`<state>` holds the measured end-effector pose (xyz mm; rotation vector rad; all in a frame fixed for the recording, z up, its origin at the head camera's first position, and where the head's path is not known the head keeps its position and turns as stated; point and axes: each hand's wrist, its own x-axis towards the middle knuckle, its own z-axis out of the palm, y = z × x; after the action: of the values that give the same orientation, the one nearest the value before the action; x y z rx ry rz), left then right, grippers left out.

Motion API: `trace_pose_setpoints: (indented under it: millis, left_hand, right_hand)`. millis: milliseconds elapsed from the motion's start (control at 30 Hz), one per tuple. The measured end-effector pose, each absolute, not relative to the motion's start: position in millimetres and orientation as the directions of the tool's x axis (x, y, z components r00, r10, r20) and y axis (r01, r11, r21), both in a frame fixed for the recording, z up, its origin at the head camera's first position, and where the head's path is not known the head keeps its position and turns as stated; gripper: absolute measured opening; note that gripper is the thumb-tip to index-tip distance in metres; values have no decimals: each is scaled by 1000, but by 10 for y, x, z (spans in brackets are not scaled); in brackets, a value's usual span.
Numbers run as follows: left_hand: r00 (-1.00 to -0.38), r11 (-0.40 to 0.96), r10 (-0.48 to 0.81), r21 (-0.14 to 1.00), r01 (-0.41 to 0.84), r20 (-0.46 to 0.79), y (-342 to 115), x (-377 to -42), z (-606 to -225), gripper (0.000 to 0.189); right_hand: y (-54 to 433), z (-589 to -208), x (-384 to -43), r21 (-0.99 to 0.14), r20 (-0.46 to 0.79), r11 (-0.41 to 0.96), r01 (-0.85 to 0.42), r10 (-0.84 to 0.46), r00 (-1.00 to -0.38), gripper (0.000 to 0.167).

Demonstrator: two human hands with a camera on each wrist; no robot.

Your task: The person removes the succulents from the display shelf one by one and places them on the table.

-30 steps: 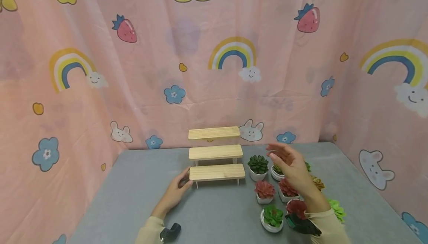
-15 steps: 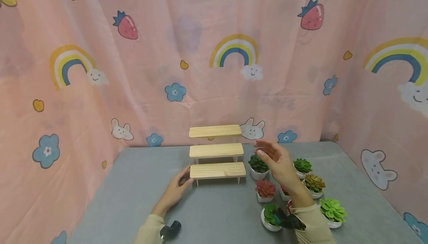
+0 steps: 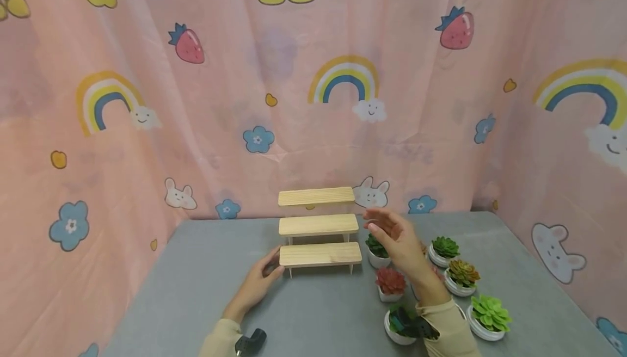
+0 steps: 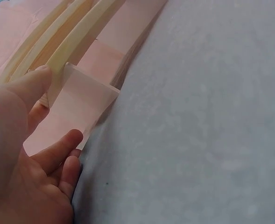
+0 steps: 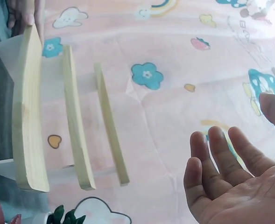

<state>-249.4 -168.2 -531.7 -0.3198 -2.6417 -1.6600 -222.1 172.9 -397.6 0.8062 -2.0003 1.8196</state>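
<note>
A three-tier display stand [image 3: 320,254] of pale wooden boards on clear legs stands near the back of the table. My left hand [image 3: 257,286] holds the left end of its lowest board. In the left wrist view, the thumb [image 4: 32,84] lies against the board's end, with other fingers beside the clear leg. My right hand [image 3: 401,245] hovers over the potted succulents with loosely bent fingers and nothing in them. Below it are a dark green succulent [image 3: 378,260], a red succulent [image 3: 391,282] and a partly hidden green succulent [image 3: 398,332]. The hand and sleeve cover other pots.
Right of my right arm stand a green succulent [image 3: 446,248], a brownish succulent [image 3: 463,274] and a bright green succulent [image 3: 491,313] in white pots. The grey table [image 3: 196,270] meets a pink patterned curtain [image 3: 220,101] behind the stand.
My right hand has moved left across the succulents toward the stand, uncovering the pots on the right. The left hand stays at the stand's left end.
</note>
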Motion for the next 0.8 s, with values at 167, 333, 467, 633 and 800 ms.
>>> trace_pose_setpoints:
  millis: [167, 333, 467, 633, 800]
  left_hand:
    - [-979, 409, 171, 896, 175, 113, -1674, -2494, -5294, 62]
    - [-976, 386, 173, 903, 189, 130, -1641, -2546, -5251, 61]
    - [-978, 388, 170, 904, 179, 121, -1632, -2544, -5252, 62]
    - [-980, 403, 162, 898, 176, 119, -1617, -2572, -5243, 63]
    - [-980, 388, 166, 906, 167, 110, -1636, -2569, -5213, 65]
  right_hand:
    - [1710, -4010, -2236, -807, 570, 45, -588, -199, -797, 33]
    - [1715, -3990, -2300, -802, 567, 93, -590, -193, -801, 33]
    - [1703, -3999, -2314, -806, 551, 127, -578, -195, -812, 33]
    - [1692, -4012, -2300, -812, 547, 115, -572, -191, -815, 34]
    - [1669, -4023, -2291, -812, 549, 107, -574, -195, -813, 34]
